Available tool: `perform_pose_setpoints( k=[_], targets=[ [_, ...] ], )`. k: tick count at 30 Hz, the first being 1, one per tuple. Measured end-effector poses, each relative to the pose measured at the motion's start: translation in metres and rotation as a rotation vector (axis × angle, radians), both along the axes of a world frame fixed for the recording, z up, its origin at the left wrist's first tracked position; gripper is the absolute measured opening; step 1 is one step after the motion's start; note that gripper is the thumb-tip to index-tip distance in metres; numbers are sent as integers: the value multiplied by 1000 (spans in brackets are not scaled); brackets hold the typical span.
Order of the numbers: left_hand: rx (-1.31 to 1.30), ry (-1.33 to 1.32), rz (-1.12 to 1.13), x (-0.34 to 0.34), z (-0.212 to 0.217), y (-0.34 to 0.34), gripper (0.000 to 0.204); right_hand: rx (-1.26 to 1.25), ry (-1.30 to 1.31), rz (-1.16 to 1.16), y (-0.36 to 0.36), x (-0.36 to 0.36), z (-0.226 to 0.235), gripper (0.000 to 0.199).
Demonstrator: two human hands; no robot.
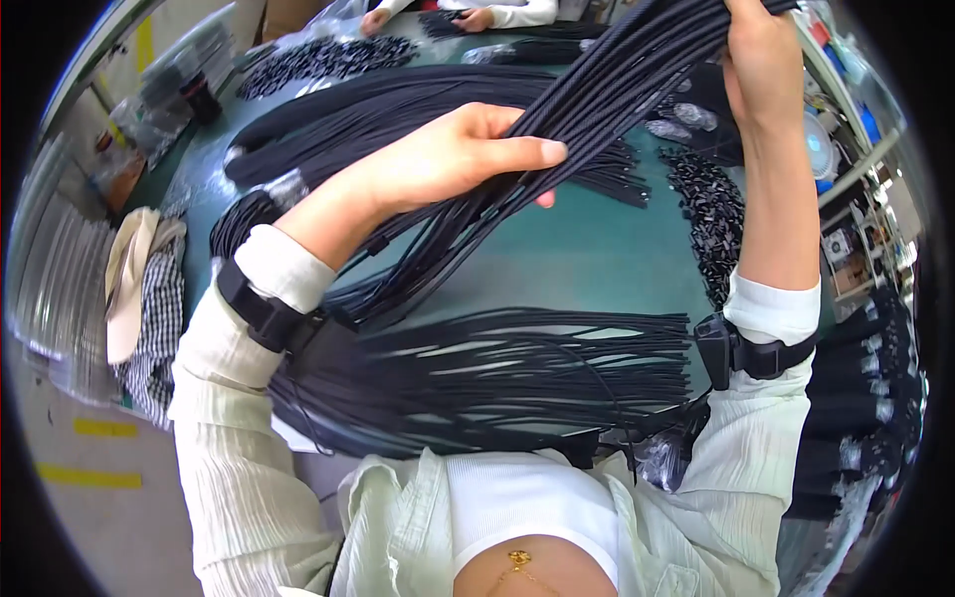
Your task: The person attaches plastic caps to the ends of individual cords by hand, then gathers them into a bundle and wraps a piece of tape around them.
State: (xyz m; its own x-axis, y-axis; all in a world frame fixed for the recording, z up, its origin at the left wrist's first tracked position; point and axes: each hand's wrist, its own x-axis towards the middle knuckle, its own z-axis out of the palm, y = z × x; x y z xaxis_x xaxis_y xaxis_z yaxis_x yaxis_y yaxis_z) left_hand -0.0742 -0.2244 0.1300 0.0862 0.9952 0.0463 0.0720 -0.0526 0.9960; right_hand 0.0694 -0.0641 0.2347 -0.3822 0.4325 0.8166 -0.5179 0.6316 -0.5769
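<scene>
A thick bundle of black cords (pixel 637 78) runs slantwise up to the right across the middle of the view. My left hand (pixel 463 159) is closed round its middle, thumb lying over the top and fingers underneath. Higher up at the far right, my right hand (pixel 764 65) grips the same bundle near its upper end, which passes out of view. Below, the bundle's lower part trails down by my left forearm. Many loose black cords (pixel 537 363) lie spread on the green table (pixel 567 254) in front of me, their ends toward the right.
Behind my left hand lies another long bundle of black cords (pixel 388 99). Piles of small black pieces lie at the back (pixel 323 65) and right (pixel 704 214). A co-worker's hands (pixel 476 19) are across the table. A cap (pixel 129 284) and checked cloth hang at left; black cords (pixel 856 398) hang at right.
</scene>
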Motion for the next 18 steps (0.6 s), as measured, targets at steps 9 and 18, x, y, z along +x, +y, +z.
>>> perform_pose_setpoints(
  k=[9,18],
  targets=[
    [3,921,405,-46,-69,-108,35,40,41,-39,28,2,-7,50],
    [397,559,1144,-40,-10,-218,35,370,-724,-489,28,-69,28,26]
  ],
)
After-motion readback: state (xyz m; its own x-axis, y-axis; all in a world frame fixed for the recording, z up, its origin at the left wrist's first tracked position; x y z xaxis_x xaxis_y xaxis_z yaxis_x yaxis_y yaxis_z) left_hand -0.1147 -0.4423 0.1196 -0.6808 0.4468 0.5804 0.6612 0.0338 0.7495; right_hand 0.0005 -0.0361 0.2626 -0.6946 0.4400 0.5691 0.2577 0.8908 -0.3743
